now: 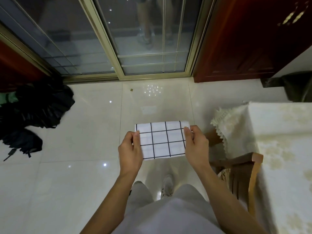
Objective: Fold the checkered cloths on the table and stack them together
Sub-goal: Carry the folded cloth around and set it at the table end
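Judging by its small, neat rectangle, the checkered cloth point(161, 140) is already folded. It is held in mid-air at the frame's centre, pinched at 9 o'clock by the left hand point(130, 151) and at 3 o'clock by the right hand point(196, 146). Stacking on the table point(278, 132), at 3 o'clock, appears to remain; no stack is seen.

- We get one view only, a wide-angle camera on the person's head, so nothing is shared with a second view.
- It looks forward and steeply down over the glossy floor point(76, 183) toward the sliding glass door point(135, 39) at the top.
- Straight lines bow toward the edges.
- It sits close: both forearms rise from the bottom edge, and the table point(283, 149) runs off the right edge.
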`<state>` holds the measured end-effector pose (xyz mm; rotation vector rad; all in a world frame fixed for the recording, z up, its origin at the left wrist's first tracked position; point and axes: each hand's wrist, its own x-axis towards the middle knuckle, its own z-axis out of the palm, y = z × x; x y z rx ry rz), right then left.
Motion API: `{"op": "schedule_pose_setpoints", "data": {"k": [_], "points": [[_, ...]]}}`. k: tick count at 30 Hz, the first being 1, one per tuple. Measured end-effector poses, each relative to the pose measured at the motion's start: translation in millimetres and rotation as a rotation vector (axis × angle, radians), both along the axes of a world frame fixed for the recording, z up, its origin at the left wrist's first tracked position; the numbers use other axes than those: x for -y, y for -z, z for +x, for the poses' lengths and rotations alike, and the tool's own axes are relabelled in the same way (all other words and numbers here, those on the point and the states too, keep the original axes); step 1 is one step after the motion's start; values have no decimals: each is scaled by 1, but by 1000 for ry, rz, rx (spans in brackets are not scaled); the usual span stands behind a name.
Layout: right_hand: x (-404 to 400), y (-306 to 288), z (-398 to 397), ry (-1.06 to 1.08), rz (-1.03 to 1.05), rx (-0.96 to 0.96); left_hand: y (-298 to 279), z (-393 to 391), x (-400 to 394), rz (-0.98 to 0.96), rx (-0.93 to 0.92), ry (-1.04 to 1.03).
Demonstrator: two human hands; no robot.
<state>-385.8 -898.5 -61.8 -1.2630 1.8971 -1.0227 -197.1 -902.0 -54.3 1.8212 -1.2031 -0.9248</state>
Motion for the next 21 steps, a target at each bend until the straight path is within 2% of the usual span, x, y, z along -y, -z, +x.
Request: {"op": "schedule_pose_setpoints", "data": {"k": [9, 21], "points": [[98, 6, -1, 15, 15, 34, 8, 0, 102, -8, -46, 22], [263, 6, 36, 202, 50, -34, 5, 36, 307, -54, -45, 250]]}}
